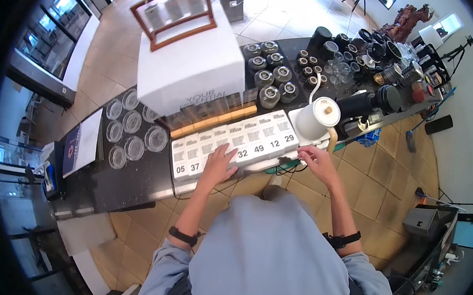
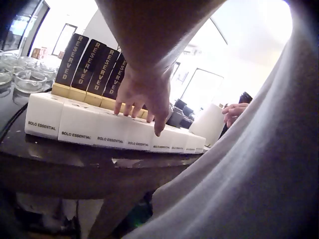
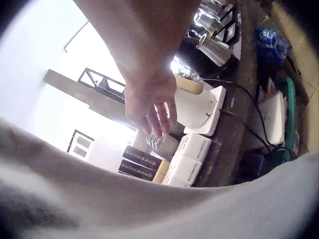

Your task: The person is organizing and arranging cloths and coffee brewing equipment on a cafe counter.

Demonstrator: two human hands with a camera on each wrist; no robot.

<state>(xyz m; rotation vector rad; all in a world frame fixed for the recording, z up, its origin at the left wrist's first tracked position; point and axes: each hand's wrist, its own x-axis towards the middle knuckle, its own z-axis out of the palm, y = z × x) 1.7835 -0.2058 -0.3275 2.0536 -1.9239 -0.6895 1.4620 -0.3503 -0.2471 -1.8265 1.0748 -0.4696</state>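
Note:
A row of white boxes (image 1: 259,148) printed with numbers stands along the counter's front edge; in the left wrist view the boxes (image 2: 110,130) show "BOLO ESSENTIAL" on their sides. My left hand (image 1: 218,167) rests on the middle of the row, fingers spread over the tops, and the left wrist view shows this hand (image 2: 144,94) with fingertips on the boxes. My right hand (image 1: 319,163) hovers by the row's right end, fingers loosely bent and holding nothing; in the right wrist view the hand (image 3: 152,102) hangs near the white kettle (image 3: 192,107).
Behind the boxes stand black "RESERVED" signs (image 2: 93,69) on wooden bases and a large white box (image 1: 190,62). Glass dishes (image 1: 135,147) sit at the left, lidded jars (image 1: 269,96) behind, the kettle (image 1: 318,117) at the right. Cables (image 3: 249,107) hang off the counter edge.

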